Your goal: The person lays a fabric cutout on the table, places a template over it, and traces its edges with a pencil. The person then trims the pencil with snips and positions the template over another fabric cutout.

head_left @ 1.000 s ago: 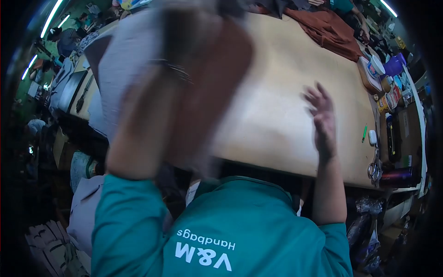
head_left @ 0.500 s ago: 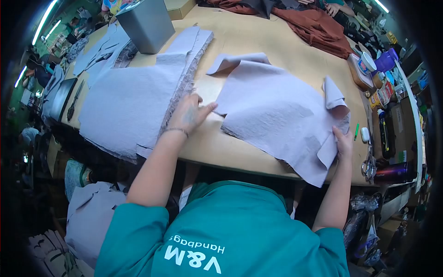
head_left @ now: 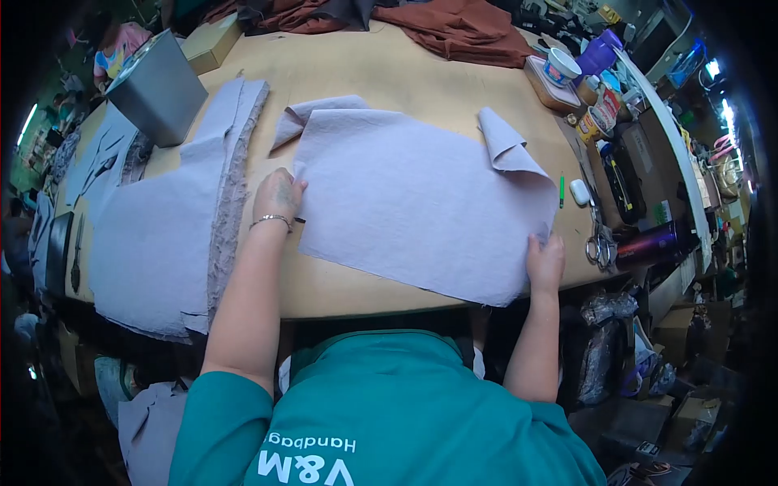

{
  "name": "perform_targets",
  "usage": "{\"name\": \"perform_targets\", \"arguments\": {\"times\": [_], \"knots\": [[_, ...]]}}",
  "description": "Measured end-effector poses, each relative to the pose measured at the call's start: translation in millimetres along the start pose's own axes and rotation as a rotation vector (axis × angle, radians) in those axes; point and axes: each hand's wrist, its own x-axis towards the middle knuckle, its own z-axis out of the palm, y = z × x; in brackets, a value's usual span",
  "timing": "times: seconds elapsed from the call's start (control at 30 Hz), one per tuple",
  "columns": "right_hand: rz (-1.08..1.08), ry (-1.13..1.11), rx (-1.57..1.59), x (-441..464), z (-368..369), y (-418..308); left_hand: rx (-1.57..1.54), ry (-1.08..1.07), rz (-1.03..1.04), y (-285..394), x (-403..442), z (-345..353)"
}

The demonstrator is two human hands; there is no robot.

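Note:
A pale lilac-grey fabric piece [head_left: 413, 194] lies spread on the table in front of me, its upper left and upper right corners folded over. At its left edge is my left hand [head_left: 279, 197], closed with the fingers curled at the cloth. My right hand [head_left: 547, 261] pinches the lower right edge, thumb on top and the other fingers partly hidden. To the left of my left hand sits a thick stack of the same fabric [head_left: 154, 239], with a frayed edge facing the loose piece.
A grey metal block [head_left: 162, 93] stands behind the stack, near a cardboard box [head_left: 211, 44]. Brown cloth [head_left: 458, 28] lies at the far edge. On the right are a green pen [head_left: 562, 190], scissors [head_left: 600, 247], a white case [head_left: 579, 192] and a dark tumbler [head_left: 648, 245].
The fabric piece now lies flatter, and its lower right corner no longer juts over the table's front edge. The whole view has turned somewhat, shifting the table's contents leftward.

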Motion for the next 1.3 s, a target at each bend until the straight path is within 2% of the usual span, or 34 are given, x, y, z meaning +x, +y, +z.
{"name": "perform_targets", "arguments": {"times": [0.07, 0.13, 0.17, 0.23, 0.27, 0.33, 0.4, 0.47, 0.5, 0.57, 0.6, 0.63, 0.67, 0.7, 0.73, 0.77, 0.8, 0.83, 0.87, 0.9, 0.93, 0.97, 1.0, 1.03, 1.07, 1.1, 1.13, 1.2, 1.23, 1.27, 1.3], "knots": [[-0.062, 0.031, 0.043, 0.7, 4.5, 8.6, -0.05, 0.049, 0.038, -5.0, -2.2, 0.2], [0.014, -0.084, 0.05, 3.3, -0.8, 8.8, -0.162, 0.111, 0.11, -10.3, -3.2, -0.4], [0.054, -0.141, 0.049, 4.2, -7.5, 8.3, -0.431, 0.004, 0.021, -15.9, -4.3, -3.8], [0.162, -0.32, 0.738, 1.0, -21.7, 17.8, -0.97, -0.217, -0.161, -33.7, -7.2, -18.2], [0.219, -0.401, 1.086, -2.8, -30.7, 19.8, -0.853, -0.248, -0.046, -41.9, -11.0, -23.0], [0.241, -0.438, 1.472, -12.3, -59.8, 11.2, -0.607, -0.304, 0.188, -53.9, -25.8, -33.4], [0.153, -0.447, 1.499, -6.3, -58.8, 14.0, -0.429, -0.446, 0.127, -40.3, -34.1, -44.4], [0.235, -0.416, 1.434, 1.4, -45.7, 8.3, -0.213, -0.571, 0.067, -30.9, -24.3, -48.0], [0.265, -0.397, 1.406, 13.2, -39.7, 2.1, -0.676, -0.55, 0.032, -28.8, -16.8, -41.4], [-0.101, -0.575, 1.448, 50.8, -54.2, -21.2, -1.146, -0.355, 0.013, 7.7, 6.6, -62.9], [0.032, -0.739, 1.374, 85.3, -47.0, -26.4, -1.355, -0.432, -0.065, 25.4, 29.7, -75.0], [0.276, -0.535, 1.25, 129.5, -15.2, -29.6, -1.411, -0.429, -0.215, 35.9, 65.9, -82.1], [0.235, -0.383, 1.008, 171.0, 4.4, -43.7, -1.449, -0.37, -0.197, 33.2, 120.4, -82.7], [0.322, -0.618, 1.294, 188.7, -14.5, -75.1, -1.489, -0.223, -0.187, 50.1, 147.0, -102.6], [0.231, -0.472, 1.401, 194.7, -46.1, -111.0, -1.504, -0.17, 0.087, 60.0, 160.2, -135.0], [0.255, -0.579, 1.573, 201.5, -81.5, -133.7, -1.531, -0.116, 0.36, 70.2, 172.9, -167.4], [0.235, -0.418, 1.512, 207.7, -106.2, -149.1, -1.578, -0.141, 0.326, 90.5, 150.0, -196.0], [-0.037, -0.682, 1.464, 241.3, -111.6, -131.6, -1.625, -0.164, 0.29, 111.3, 126.4, -224.9], [0.034, -0.754, 1.55, 274.7, -110.7, -125.4, -1.672, -0.186, 0.252, 132.2, 102.8, -254.0], [0.039, -0.684, 1.42, 270.3, -110.6, -125.1, -1.773, -0.035, 0.301, 106.0, 129.8, -266.5], [0.043, -0.613, 1.292, 256.2, -110.4, -130.7, -1.698, -0.024, 0.271, 93.8, 132.9, -267.2], [0.209, -0.402, 1.215, 211.2, -117.7, -153.3, -1.621, -0.012, 0.242, 82.9, 131.1, -263.1], [0.238, -0.461, 1.37, 220.1, -91.2, -134.5, -1.544, 0.004, 0.211, 69.4, 129.6, -256.1], [0.306, -0.563, 1.199, 233.1, -65.4, -114.1, -1.496, -0.161, 0.228, 49.6, 131.6, -241.1], [0.268, -0.547, 1.396, 206.5, -53.1, -117.6, -1.442, -0.323, 0.239, 28.5, 134.1, -219.3], [0.291, -0.724, 1.41, 203.4, -32.7, -102.5, -1.376, -0.26, 0.183, 10.1, 136.2, -196.6], [0.349, -0.687, 1.365, 182.0, -21.5, -99.8, -1.308, -0.201, 0.127, -5.0, 135.9, -173.1], [0.407, -0.7, 1.271, 156.4, 7.9, -75.2, -1.403, -0.25, -0.086, -16.5, 105.5, -124.8], [0.375, -0.623, 1.125, 158.4, 39.2, -45.4, -1.405, -0.279, -0.177, -22.3, 90.7, -102.6], [0.408, -0.595, 0.996, 142.9, 44.0, -34.6, -1.405, -0.307, -0.266, -27.0, 75.5, -84.4], [0.339, -0.539, 0.879, 120.3, 33.9, -36.0, -1.301, -0.357, -0.328, -28.4, 58.9, -73.2]]}}
